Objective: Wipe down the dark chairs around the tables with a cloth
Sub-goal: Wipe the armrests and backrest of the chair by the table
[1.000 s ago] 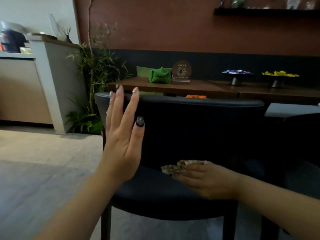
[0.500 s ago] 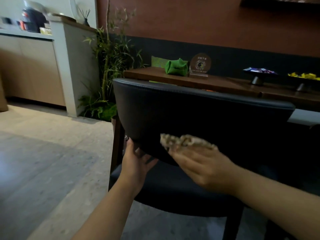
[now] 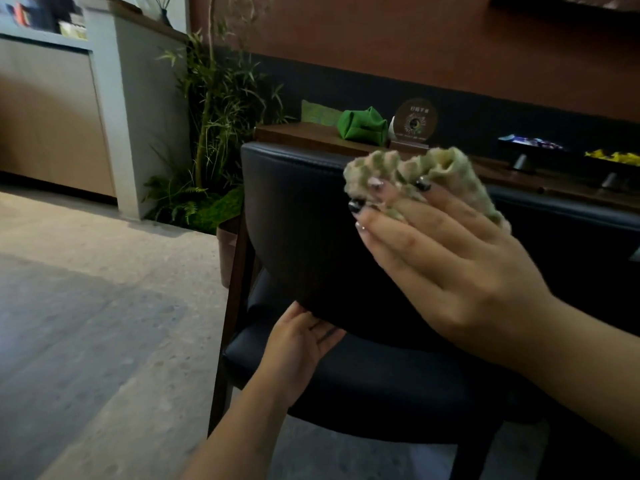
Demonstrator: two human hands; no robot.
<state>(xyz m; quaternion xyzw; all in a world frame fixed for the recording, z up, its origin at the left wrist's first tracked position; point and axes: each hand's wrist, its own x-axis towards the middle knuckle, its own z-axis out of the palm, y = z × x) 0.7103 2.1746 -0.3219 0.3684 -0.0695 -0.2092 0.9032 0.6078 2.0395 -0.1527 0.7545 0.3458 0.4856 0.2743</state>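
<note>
Dark chair [image 3: 311, 216], black padded leather-look backrest and seat on a dark wooden frame: directly in front of you, its back toward you, pulled up to a long brown wooden table [image 3: 311, 135].

Cloth [image 3: 415, 174], pale green-beige, knobbly woven texture, bunched: in your right hand [image 3: 446, 258], raised against the upper part of the backrest, just below its top edge. Your fingers [image 3: 388, 233] are extended and laid over the cloth, pressing it toward the leather; whether the thumb curls under it, you cannot tell. Nails [image 3: 423, 185] painted dark and pale.

Your left hand [image 3: 301, 344]: low, at the bottom edge of the backrest where it meets the seat. Palm up, fingers straight and tucked beneath the backrest's lower rim, touching it, grasping nothing.

Items on the table behind the chair: a folded green fabric pouch [image 3: 362, 126]; beside it a round clear plaque on a wooden base [image 3: 414, 121]; farther right, two dark footed trays, one with multicoloured contents [image 3: 533, 143] and one with yellow contents [image 3: 611, 157].

Surroundings: bamboo-like green plant [image 3: 214, 109] at the left of the chair, against a grey pillar [image 3: 117, 109]; reddish-brown wall [image 3: 381, 36] above a dark panel; pale speckled floor [image 3: 86, 306].
</note>
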